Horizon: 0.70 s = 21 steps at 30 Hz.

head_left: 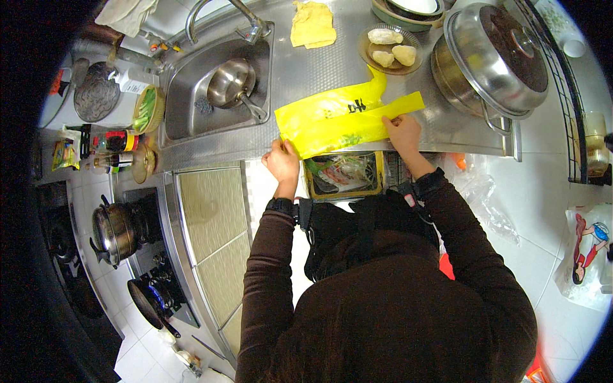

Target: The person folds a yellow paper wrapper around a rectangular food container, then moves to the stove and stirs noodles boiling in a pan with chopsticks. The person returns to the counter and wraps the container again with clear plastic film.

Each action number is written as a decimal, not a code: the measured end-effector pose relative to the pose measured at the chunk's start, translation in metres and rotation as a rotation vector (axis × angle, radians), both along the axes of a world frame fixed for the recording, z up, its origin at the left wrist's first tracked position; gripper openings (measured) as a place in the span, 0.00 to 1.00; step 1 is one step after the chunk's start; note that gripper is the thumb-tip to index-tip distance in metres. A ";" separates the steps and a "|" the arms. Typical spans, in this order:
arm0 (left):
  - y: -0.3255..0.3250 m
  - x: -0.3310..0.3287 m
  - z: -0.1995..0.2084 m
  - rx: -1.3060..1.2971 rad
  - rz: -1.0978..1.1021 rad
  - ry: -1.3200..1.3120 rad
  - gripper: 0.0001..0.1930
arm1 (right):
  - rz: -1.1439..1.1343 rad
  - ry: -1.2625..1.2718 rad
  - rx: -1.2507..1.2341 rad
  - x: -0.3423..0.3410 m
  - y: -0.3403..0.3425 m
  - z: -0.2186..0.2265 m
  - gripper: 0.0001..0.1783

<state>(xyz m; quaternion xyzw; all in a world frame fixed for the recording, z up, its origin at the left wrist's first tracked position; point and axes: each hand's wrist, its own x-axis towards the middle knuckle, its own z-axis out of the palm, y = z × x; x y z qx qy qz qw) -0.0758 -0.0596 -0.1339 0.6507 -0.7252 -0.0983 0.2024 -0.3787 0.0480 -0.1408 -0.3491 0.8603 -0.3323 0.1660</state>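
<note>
Head view: both hands flattening a yellow plastic bag on the steel counter.
Left hand (pixel 283 161) pinches the near-left corner of the yellow plastic bag (pixel 338 121), closed on it; my right hand (pixel 402 132) presses fingers flat on its handle end, not clenched. Beyond my grip sit a dish of dumplings (pixel 391 50) and a lidded steel pot (pixel 491 57); a sink (pixel 191 83) lies left. Judged best: keep the corner taut and smooth outward evenly.

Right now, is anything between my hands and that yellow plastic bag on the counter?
Nothing visible. The left hand grips the yellow plastic bag at its lower left corner, and the right hand presses on its right side.
</note>
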 end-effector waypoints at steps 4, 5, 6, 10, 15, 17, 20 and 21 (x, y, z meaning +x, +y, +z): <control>0.002 -0.003 0.006 0.021 -0.015 -0.077 0.11 | 0.038 0.153 0.032 0.003 0.000 0.009 0.19; 0.001 -0.004 0.007 0.006 -0.018 -0.107 0.11 | 0.035 0.156 0.033 0.003 -0.001 0.009 0.19; 0.000 -0.005 0.007 -0.014 -0.025 -0.143 0.11 | 0.040 0.161 0.014 0.003 -0.001 0.009 0.18; -0.002 -0.006 0.004 -0.022 -0.065 -0.198 0.11 | 0.057 0.124 0.040 -0.001 -0.003 0.010 0.20; -0.004 -0.003 -0.002 -0.063 -0.111 -0.203 0.11 | -0.173 0.405 -0.260 -0.005 0.005 0.038 0.29; -0.004 0.001 -0.004 -0.079 -0.123 -0.229 0.11 | -0.053 0.586 -0.398 0.002 0.009 0.052 0.31; -0.005 0.005 -0.004 -0.067 -0.131 -0.237 0.12 | 0.419 0.486 -0.472 0.029 -0.001 0.064 0.30; -0.005 0.006 -0.003 -0.062 -0.131 -0.241 0.12 | 0.623 0.421 -0.447 0.039 -0.007 0.065 0.29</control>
